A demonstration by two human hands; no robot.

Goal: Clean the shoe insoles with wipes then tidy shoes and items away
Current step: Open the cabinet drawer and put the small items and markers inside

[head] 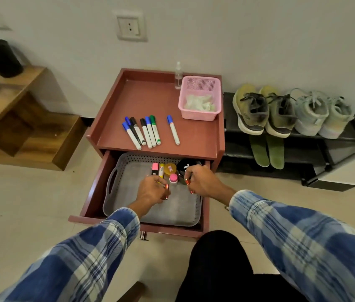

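Copper-ended batteries (167, 188) are pinched in the curled fingers (160, 181) of your left hand (150, 189) and right hand (201, 182), over the grey tray (115, 192) in the open drawer (91, 190). Green insoles (268, 152) lie below the olive shoes (257, 112), far right.

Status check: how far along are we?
Done, apparently: both shoe pairs stand on the rack, and crumpled white material, likely wipes, lies in the pink basket. In hand: left hand and right hand each hold small red cylinders over the grey tray in the open drawer. Left: the green insoles lie outside the shoes on the lower shelf, and markers sit on the cabinet top.
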